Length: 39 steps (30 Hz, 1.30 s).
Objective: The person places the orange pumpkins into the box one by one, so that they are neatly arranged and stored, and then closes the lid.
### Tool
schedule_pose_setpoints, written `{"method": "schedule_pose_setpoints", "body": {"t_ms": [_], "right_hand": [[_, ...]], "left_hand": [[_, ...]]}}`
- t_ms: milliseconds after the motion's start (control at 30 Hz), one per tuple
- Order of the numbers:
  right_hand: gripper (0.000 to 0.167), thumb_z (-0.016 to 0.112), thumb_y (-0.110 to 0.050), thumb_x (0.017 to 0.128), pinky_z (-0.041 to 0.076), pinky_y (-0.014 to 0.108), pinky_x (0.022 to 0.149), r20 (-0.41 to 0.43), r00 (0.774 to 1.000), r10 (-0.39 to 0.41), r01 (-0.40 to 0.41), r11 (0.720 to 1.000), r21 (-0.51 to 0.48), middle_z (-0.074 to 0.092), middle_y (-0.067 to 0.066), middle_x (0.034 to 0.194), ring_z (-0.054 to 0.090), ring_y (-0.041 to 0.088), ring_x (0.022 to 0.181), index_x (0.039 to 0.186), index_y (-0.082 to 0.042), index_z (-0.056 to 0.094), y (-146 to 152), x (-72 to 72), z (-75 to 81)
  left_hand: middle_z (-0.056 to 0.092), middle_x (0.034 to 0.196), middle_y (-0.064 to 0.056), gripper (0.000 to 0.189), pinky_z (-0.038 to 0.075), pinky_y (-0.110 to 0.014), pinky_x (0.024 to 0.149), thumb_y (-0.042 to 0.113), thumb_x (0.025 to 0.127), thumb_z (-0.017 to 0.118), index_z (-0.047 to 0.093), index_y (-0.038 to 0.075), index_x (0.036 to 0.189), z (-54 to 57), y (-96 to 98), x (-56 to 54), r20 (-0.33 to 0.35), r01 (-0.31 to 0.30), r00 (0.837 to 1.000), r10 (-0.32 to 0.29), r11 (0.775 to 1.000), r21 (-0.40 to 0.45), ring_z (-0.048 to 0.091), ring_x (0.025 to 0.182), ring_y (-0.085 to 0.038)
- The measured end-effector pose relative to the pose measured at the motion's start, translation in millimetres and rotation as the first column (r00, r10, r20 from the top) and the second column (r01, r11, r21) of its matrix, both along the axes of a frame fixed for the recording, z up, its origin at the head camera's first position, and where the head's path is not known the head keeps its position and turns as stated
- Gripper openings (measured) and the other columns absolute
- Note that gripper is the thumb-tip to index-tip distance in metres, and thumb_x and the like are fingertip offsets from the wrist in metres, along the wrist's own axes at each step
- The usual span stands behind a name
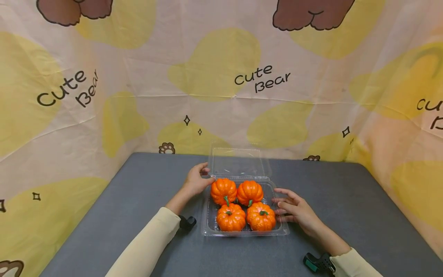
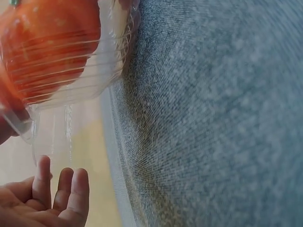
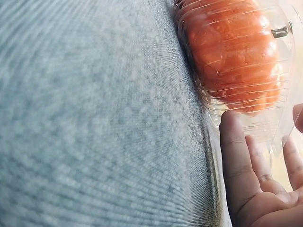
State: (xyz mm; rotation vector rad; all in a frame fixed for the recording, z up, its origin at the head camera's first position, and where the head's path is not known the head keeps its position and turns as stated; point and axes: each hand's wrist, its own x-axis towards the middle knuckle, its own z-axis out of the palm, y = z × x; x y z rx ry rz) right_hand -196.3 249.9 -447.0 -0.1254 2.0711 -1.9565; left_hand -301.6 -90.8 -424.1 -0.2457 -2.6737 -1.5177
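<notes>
Several small orange pumpkins (image 1: 231, 217) with green stems sit in two rows inside a clear plastic clamshell box (image 1: 245, 233). Its transparent lid (image 1: 238, 162) stands raised at the back. At the box's back left corner is my left hand (image 1: 197, 180), thumb at the rim by a pumpkin and the other fingers beside the lid's hinge side. Those fingers (image 2: 78, 189) look loosely bent in the left wrist view, with nothing gripped between them. Along the right wall, my right hand (image 1: 298, 211) has its fingers spread, their tips right at the ribbed plastic side (image 3: 246, 124).
The box rests on a grey cloth-covered table (image 1: 138, 207). Behind and on both sides hangs a patterned curtain (image 1: 214, 77) with yellow patches and "Cute Bear" lettering. A dark band (image 1: 188, 223) is worn on the left wrist, and a black-and-green device (image 1: 317, 263) on the right.
</notes>
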Motion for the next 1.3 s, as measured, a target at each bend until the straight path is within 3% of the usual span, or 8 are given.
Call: {"method": "schedule_pose_setpoints", "body": {"t_ms": [767, 1000, 1300], "right_hand": [[0.054, 0.057, -0.015, 0.096, 0.059, 0.04, 0.078, 0.004, 1.0, -0.016, 0.016, 1.0, -0.027, 0.058, 0.023, 0.13, 0.07, 0.019, 0.088, 0.144, -0.007, 0.034, 0.5, 0.1, -1.7], [0.056, 0.058, -0.019, 0.096, 0.059, 0.04, 0.079, 0.02, 1.0, -0.019, 0.02, 1.0, -0.022, 0.059, 0.021, 0.129, 0.07, 0.02, 0.089, 0.145, -0.007, 0.033, 0.0, 0.3, -0.8], [0.057, 0.058, -0.019, 0.096, 0.058, 0.04, 0.079, 0.021, 1.0, -0.016, 0.016, 1.0, -0.02, 0.056, 0.024, 0.13, 0.07, 0.019, 0.09, 0.145, -0.007, 0.031, -1.3, 1.2, -0.6]], "left_hand": [[0.058, 0.116, -0.015, 0.066, 0.05, -0.046, 0.095, 0.008, 0.079, 0.075, 0.044, 0.002, 0.136, 8.5, 3.6, 2.5, -0.045, 0.005, 0.999, -0.005, 1.0, 0.01, 0.058, 0.114, -0.032], [0.057, 0.122, -0.014, 0.062, 0.049, -0.048, 0.096, 0.014, 0.083, 0.073, 0.043, 0.007, 0.136, 12.6, 3.4, 4.8, -0.033, 0.032, 0.999, -0.03, 0.998, 0.047, 0.057, 0.115, -0.032], [0.058, 0.12, -0.015, 0.048, 0.047, -0.048, 0.098, 0.019, 0.09, 0.065, 0.047, 0.005, 0.132, 14.5, 1.3, 8.3, -0.083, 0.051, 0.996, -0.045, 0.996, 0.069, 0.058, 0.113, -0.033]]}}
